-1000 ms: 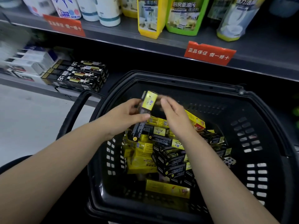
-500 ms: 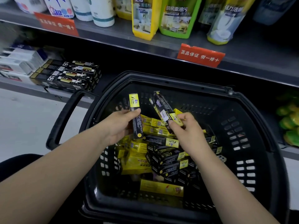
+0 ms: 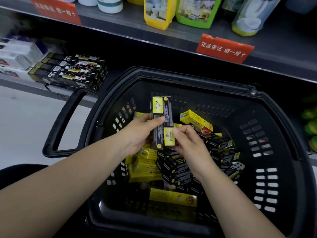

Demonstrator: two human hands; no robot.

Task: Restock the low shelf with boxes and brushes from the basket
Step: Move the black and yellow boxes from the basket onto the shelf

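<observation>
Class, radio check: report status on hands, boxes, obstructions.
Left hand grips one box. Right hand pinches second box alongside, over basket. Nothing seen blocking low shelf.

This is a shop aisle. Grey metal shelving [image 3: 133, 30] carries rows of cleaning-product bottles [image 3: 195, 12], with red printed tags [image 3: 224, 48] clipped to its edge. Identical black cartons [image 3: 68, 71] sit stacked on the low shelf [image 3: 25, 85], and a black plastic shopping basket [image 3: 188, 78] holds many small yellow and black boxes [image 3: 176, 169].

Dim, blurry left edge, fisheye.
</observation>
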